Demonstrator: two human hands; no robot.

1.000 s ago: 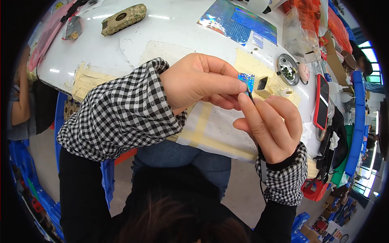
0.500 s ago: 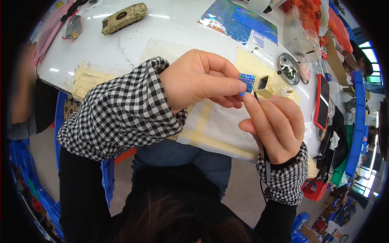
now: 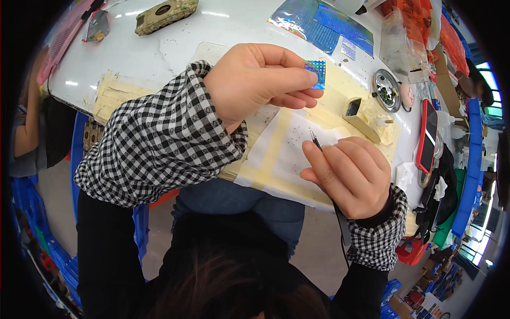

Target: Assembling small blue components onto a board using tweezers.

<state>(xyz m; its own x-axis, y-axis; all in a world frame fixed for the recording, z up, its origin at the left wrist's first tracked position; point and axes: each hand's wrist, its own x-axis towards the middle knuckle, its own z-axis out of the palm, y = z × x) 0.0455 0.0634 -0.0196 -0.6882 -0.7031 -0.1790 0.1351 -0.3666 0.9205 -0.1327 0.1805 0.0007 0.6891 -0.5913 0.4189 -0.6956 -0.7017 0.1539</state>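
My left hand (image 3: 265, 80) pinches a small square of shiny blue holographic sheet (image 3: 319, 74) between thumb and fingers, held up above the table. In my right hand (image 3: 350, 178) is a pair of thin black tweezers (image 3: 317, 142). Their fine metal tips point away from me, apart from the blue square and over a white paper sheet (image 3: 267, 151). Many tiny dark specks lie on that paper, too small to make out. The tweezers' dark tail comes out below my palm. Whether anything sits between their tips cannot be made out.
A camouflage-patterned toy tank hull (image 3: 166, 17) lies at the far left. Larger blue holographic sheets (image 3: 313, 32) are at the back. To the right are a taped small block (image 3: 366, 119), a round metal dish (image 3: 387, 90) with dark green bits, and a red-cased phone (image 3: 426, 135).
My right hand and the tweezers have moved down and left, away from the blue square. My left hand has lifted the square slightly farther from me.
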